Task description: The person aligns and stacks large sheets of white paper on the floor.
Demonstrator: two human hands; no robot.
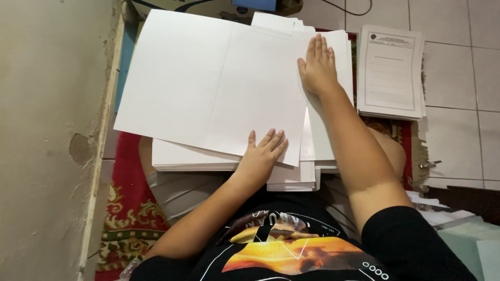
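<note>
A large white sheet [208,83] with a fold line down its middle lies on top of thick stacks of white paper [192,161] over my lap. My left hand [263,153] rests flat on the sheet's near edge, fingers slightly spread. Farther away, my right hand [317,65] presses flat, fingers together, on the sheet's far right edge, where it meets another white stack [341,47]. Neither hand grips anything.
A separate stack of printed forms [389,73] lies on the tiled floor [458,78] to the right. A beige wall [47,130] runs along the left. A red patterned rug [127,208] lies underneath. Pale green sheets [469,244] sit at the bottom right.
</note>
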